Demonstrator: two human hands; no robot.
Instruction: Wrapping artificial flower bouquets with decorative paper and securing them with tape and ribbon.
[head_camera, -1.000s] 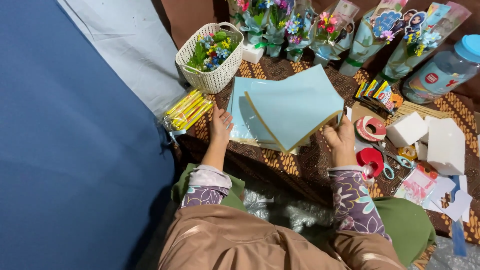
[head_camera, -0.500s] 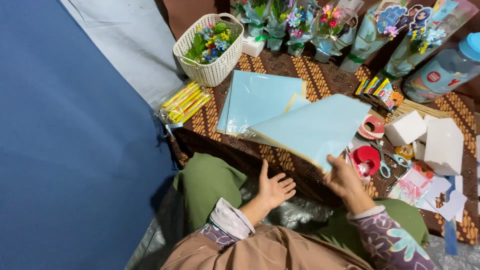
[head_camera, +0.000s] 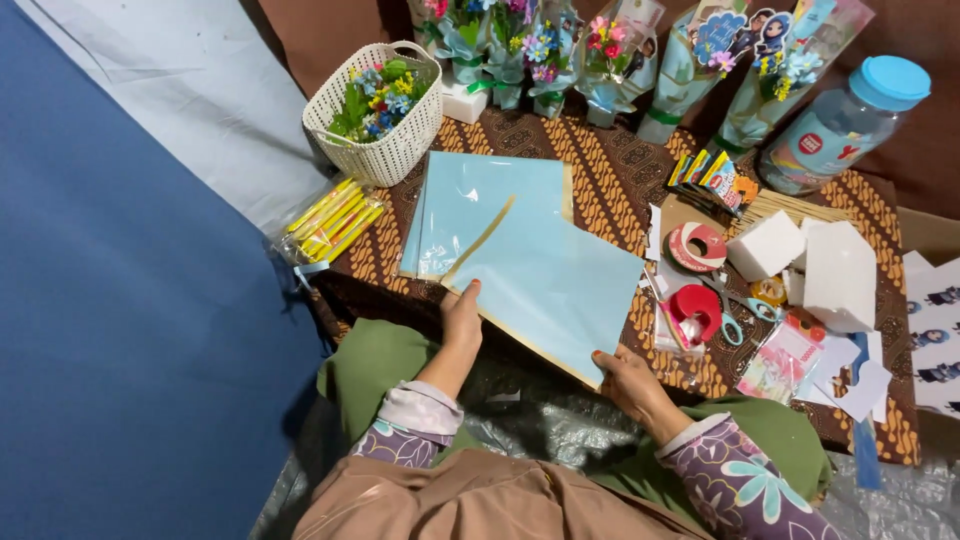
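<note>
Head view: the left hand (head_camera: 462, 318) grips the near left edge of a light blue sheet (head_camera: 550, 280), thumb on top and fingers underneath. The right hand (head_camera: 628, 380) pinches the near right corner of the same sheet, fingers closed on its edge. The sheet lies tilted over the front edge of a low table (head_camera: 620, 170) covered in brown patterned cloth, and it overlaps a stack of light blue sheets (head_camera: 480, 205) lying flat further back on the left half of the table.

A white woven basket (head_camera: 385, 150) filled with small artificial flowers stands at the table's far left corner. A pack of yellow sticks (head_camera: 330, 222) in clear wrap lies just left of the stack, at the table edge. Wrapped flower bouquets (head_camera: 610, 60) line the far edge. A clear jar with a blue lid (head_camera: 840, 125) lies tilted at the far right.

To the right of the held sheet lie a red-and-white tape roll (head_camera: 697, 246), a red tape dispenser (head_camera: 698, 305) and white foam blocks (head_camera: 815, 265). A blue cloth (head_camera: 120, 350) covers the floor on the left side.
</note>
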